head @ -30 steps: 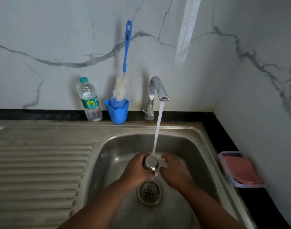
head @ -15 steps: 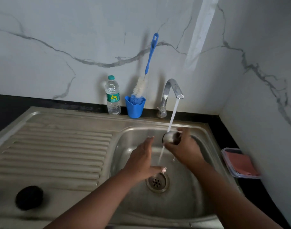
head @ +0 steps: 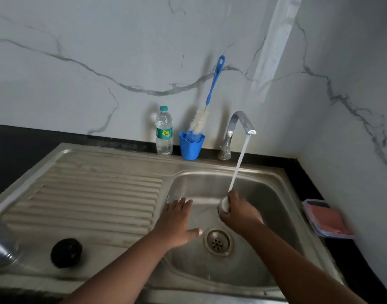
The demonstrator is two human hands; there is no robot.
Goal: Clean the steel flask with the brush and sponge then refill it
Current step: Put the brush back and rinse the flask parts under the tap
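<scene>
**Small steel piece under the running tap**

The right hand (head: 238,212) curls its fingers (head: 233,199) round a small steel piece (head: 223,205), blurred, whether cup or lid I cannot tell, and holds it over the sink (head: 267,194) basin, where the stream of water (head: 239,165) from the tap (head: 236,128) lands on it. Below these fingers lies the drain (head: 217,242).

The left hand (head: 177,222) hangs apart from the right, its fingers (head: 181,205) straight and released, holding nothing, at the basin's left edge.

Well left of the left fingers, at the frame's edge on the ribbed drainboard (head: 96,205), stands part of the steel flask (head: 1,244), with a black round cap (head: 66,252) just beside it.

Beyond both hands, against the wall, the bottle brush (head: 206,106) leans in a blue cup (head: 191,147) beside a water bottle (head: 164,131). Right of the right fingers, on the worktop (head: 298,165), sits a clear tray (head: 309,204) with a pink sponge (head: 328,220).
</scene>
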